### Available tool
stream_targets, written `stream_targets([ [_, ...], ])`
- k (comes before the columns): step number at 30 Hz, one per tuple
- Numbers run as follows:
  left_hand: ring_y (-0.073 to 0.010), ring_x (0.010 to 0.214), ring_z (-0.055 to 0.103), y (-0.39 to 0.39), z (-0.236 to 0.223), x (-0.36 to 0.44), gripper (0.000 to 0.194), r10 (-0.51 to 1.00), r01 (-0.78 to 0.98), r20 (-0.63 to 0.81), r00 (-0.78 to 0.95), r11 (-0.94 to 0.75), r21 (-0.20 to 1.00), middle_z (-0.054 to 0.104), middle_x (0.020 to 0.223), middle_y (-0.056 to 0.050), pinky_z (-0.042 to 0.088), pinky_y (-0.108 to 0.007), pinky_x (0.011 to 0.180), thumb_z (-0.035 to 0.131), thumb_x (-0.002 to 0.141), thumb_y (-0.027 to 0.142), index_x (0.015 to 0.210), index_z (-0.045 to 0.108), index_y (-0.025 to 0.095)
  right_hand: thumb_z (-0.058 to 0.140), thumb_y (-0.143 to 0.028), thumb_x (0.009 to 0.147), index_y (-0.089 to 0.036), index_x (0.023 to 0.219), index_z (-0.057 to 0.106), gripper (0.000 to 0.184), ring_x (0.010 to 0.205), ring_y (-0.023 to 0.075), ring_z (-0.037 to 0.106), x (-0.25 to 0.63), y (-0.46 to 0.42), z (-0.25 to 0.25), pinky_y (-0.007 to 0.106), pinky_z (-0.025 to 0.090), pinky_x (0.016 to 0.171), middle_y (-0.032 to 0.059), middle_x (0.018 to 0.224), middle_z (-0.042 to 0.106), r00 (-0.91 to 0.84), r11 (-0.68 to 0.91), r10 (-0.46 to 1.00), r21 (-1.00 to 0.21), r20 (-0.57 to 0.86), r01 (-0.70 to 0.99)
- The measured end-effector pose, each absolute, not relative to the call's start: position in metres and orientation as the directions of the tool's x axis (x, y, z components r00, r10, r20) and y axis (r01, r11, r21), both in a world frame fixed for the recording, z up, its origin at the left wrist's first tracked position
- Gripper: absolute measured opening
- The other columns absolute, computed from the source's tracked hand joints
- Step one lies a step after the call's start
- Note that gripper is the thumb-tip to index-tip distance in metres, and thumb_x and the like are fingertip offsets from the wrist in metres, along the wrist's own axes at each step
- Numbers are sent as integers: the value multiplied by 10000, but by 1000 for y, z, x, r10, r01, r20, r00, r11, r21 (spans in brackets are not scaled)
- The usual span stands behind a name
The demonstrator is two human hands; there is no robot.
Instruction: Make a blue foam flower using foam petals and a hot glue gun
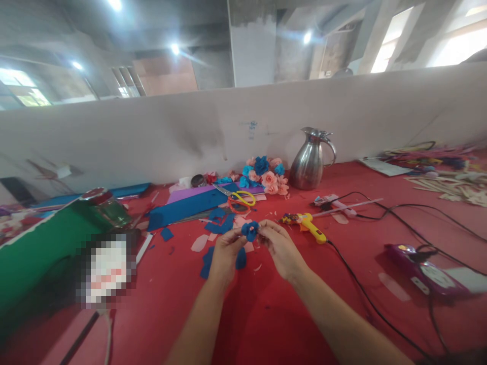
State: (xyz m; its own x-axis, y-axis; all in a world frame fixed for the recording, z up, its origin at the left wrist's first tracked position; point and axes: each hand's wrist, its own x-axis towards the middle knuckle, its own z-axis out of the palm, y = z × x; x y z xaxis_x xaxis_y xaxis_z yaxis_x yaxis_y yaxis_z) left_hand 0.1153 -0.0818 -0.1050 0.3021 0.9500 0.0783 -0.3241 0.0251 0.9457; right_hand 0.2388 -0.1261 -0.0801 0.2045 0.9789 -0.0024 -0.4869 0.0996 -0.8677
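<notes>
Between my two hands, above the red table [251, 309], is a small blue paper flower [250, 231] with a bit of pink at its centre. My left hand [227, 249] pinches it from the left, and my right hand [277, 242] grips its right edge with thumb and fingers. Blue paper petals [207, 262] and pink petal pieces [199, 243] lie around and under my left hand. Just beyond are scissors [239, 196] with yellow and orange handles, resting on blue paper sheets [182, 209]. A yellow glue gun [310, 226] lies to the right of my right hand.
Pink and blue paper flowers [268, 177] stand beside a steel jug [310, 159] at the back wall. A purple power strip [426, 274] and black cords [357, 284] occupy the right. At left are a glass jar [104, 208] and a green panel [41, 258].
</notes>
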Motion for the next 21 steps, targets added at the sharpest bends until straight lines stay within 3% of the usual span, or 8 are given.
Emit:
stream_targets([
  [7,-235,889,651,-80,-108,116,228,958,-347,58,280,45,937,747,831,-64,445,-363,892,794,596,267,808,766,186,634,-348,694,-205,597,581,181,588,130,432,240,-125,-81,256,337,577,-20,600,539,255,157,967,-839,23,-521],
  [15,-197,840,647,-79,-106,116,194,966,-357,54,254,41,933,734,807,-50,455,-319,854,786,599,252,777,752,182,614,-377,708,-199,596,607,210,587,136,440,239,-127,-80,267,338,573,-6,608,551,271,144,963,-854,4,-500],
  [18,-179,808,656,-78,-107,115,165,972,-392,38,233,58,918,726,779,-40,458,-300,836,787,584,221,728,723,172,619,-360,699,-197,566,573,215,576,133,427,240,-124,-81,276,333,573,-13,587,527,351,192,936,-854,12,-483],
  [21,-153,760,658,-74,-109,114,178,979,-428,13,203,77,900,717,728,-27,465,-250,745,802,563,212,689,686,163,636,-352,714,-209,567,550,223,574,136,414,238,-130,-73,290,328,575,-17,579,499,536,368,836,-845,119,-388],
])
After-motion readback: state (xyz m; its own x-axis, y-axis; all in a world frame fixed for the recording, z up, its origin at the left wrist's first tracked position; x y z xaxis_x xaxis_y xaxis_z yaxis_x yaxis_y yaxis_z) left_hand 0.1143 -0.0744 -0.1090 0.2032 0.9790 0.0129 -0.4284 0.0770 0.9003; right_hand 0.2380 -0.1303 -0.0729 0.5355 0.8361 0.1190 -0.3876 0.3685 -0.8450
